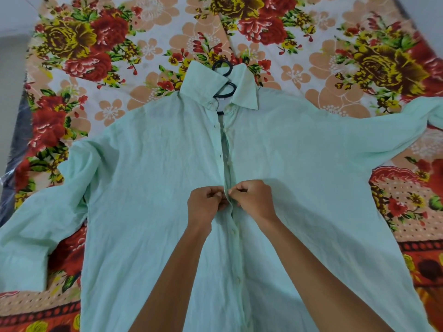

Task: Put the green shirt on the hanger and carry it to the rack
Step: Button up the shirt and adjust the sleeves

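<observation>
**Mia:** Where is the shirt lying?

**Tom:** The thin, pale green button-up shirt is lying flat, front side up, on the bed. Its collar is pointing away from the person and its bottom edge is coming toward them. So its long way is running straight out from the person, and its sleeves are spreading out to both sides.

**Mia:** Where is the hanger?

**Tom:** The black plastic hanger is sitting inside the collar at the far end. Its hook is poking out past the collar. The rest is hiding under the cloth, so I am guessing it is already in the shoulders.

**Mia:** What are the hands doing?

**Tom:** Both are curling tight and pinching the shirt's front edges, right in the middle of the button line. The left hand is holding the left edge. The right hand is holding the right edge. They are almost touching each other. It looks like a button is being done up there, but the button is too small to see.

**Mia:** Which hand is closer to the hanger?

**Tom:** Neither one. The hook is lying straight ahead, up the button line, well apart from both hands.

**Mia:** What is under it all?

**Tom:** A bed sheet with big red and yellow flowers is covering the bed. I am not seeing any rack.
</observation>
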